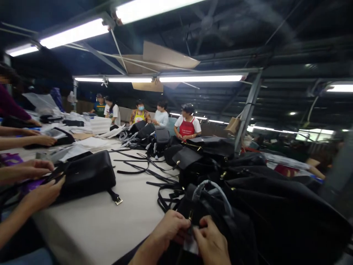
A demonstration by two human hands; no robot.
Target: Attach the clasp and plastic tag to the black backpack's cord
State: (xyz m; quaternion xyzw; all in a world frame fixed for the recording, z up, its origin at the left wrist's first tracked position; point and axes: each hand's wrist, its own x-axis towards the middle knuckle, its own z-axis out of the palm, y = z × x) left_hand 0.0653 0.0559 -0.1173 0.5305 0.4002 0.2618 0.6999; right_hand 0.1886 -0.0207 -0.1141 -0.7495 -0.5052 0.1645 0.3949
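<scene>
A black backpack (241, 230) leans upright in front of me at the table's near edge. Its carrying handle (213, 186) is wrapped in pale clear film. My left hand (169, 230) is closed, thumb and fingers pinched at a gold zipper pull (190, 215) on the bag's front. Close beside it, my right hand (211, 241) is closed in a pinch on a small whitish piece of wrapping (191, 246). That piece lies between both hands, and its exact kind is too blurred to tell.
More black bags (261, 184) are heaped to my right, with loose black straps (146, 167) across the pale tabletop (129, 217). At left, a co-worker's hands (41, 187) handle a black bag (88, 175). Other people stand around the far side; lamps hang overhead.
</scene>
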